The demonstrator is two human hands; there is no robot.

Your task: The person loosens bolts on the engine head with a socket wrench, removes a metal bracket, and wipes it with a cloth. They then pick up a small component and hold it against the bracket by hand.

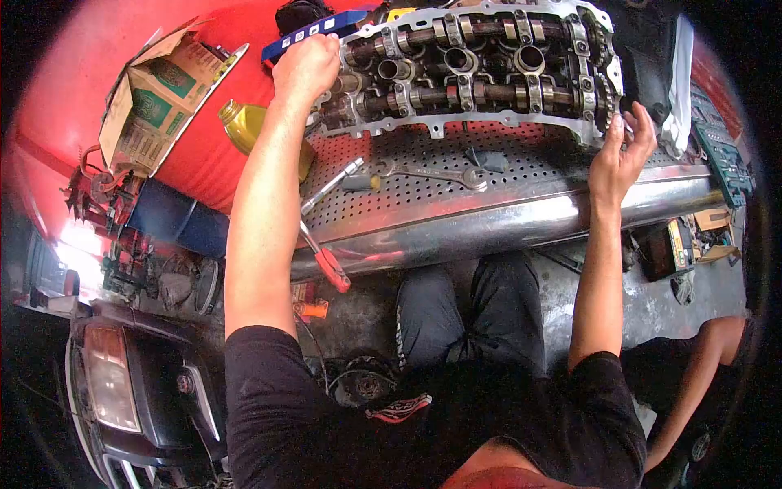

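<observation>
An engine cylinder head (497, 77), with camshafts and a timing chain at its right end, rests on the perforated metal bench top (538, 173). My left hand (308, 69) is closed at the head's left end; its fingertips are partly hidden. At the right end, my right hand (623, 155) has its fingers apart and slightly curled, with the thumb by the lower corner of the casting. In front of the head lie a combination wrench (432, 173) and a ratchet with a red handle (330, 265), which hangs over the bench's rounded edge.
Left of the bench top are a gold oil bottle (243, 118) and an opened cardboard box (159, 102). A blue tray (314, 34) sits behind my left hand. A green socket set case (721, 155) lies at the right. Another person's arm (692, 391) and a dark vehicle (151, 391) are nearby.
</observation>
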